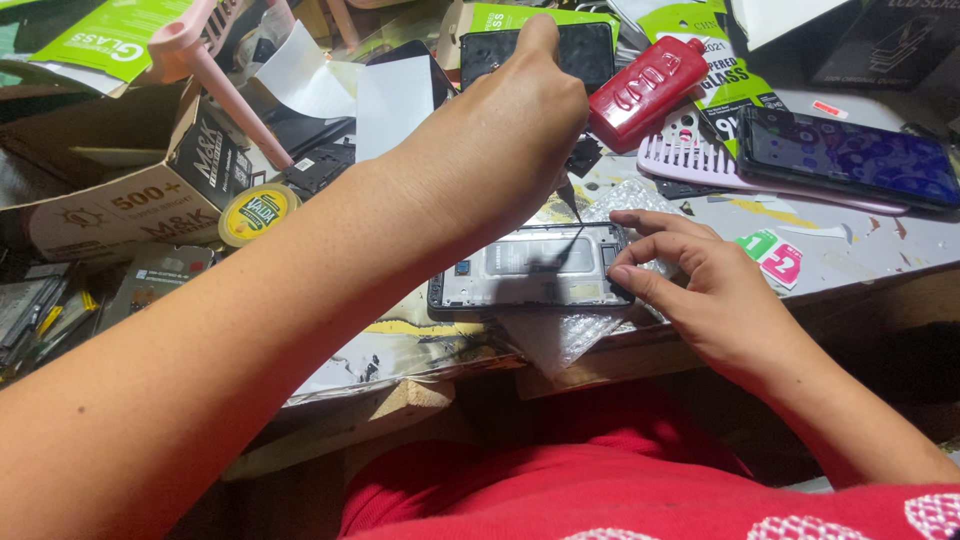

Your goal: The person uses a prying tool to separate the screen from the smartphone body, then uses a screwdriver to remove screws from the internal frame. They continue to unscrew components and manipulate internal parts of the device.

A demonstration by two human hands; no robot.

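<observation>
One opened phone frame (530,268), a flat dark rectangle with pale metal inside, is lying on a sheet of clear bubble wrap (565,335) near the front edge of the cluttered table (850,262). The left hand (500,140) is reaching in from the left above the frame, its fingers closed around one thin dark pointed tool (572,205) whose tip is pointing down at the frame's upper right part. The right hand (700,285) is resting at the frame's right end, its fingers bent and pressing on the frame's right edge, steadying it rather than lifting it.

Behind the hands, one red plastic bottle (645,90) is lying on its side, just beside one pink comb (700,160) with fine teeth. One whole phone (845,155) with a glossy blue-purple screen is lying across the comb's right part. One more dark cracked screen panel (530,52) is sitting partly behind the left hand. To the left, one small round yellow tin (257,213) is sitting next to one open cardboard box (120,190). Green cardboard packets and white paper sheets are crowding the far side. The left forearm is hiding much of the table's middle.
</observation>
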